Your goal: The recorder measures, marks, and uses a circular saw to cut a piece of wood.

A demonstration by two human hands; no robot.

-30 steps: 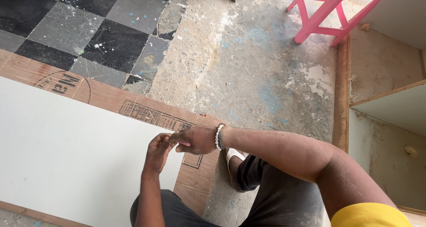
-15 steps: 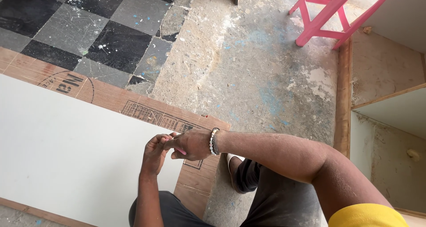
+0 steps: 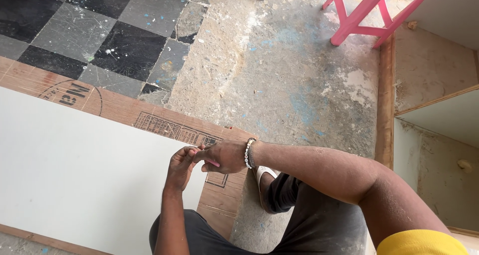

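Meeting over the corner of a white sheet (image 3: 75,175) on a brown board (image 3: 219,200), the left hand (image 3: 180,166) and right hand (image 3: 223,156) are curled, fingertips pinching together; what they grip is too small to tell. Beads (image 3: 247,153) circle the right wrist.

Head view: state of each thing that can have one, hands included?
left hand: fingers curled, meeting the right hand above the white sheet's edge
right hand: closed on a small pink thing, wrist wears a bead bracelet
white sheet: lying flat on the brown board
brown board: flat on the floor
pink stool: standing, only legs in view
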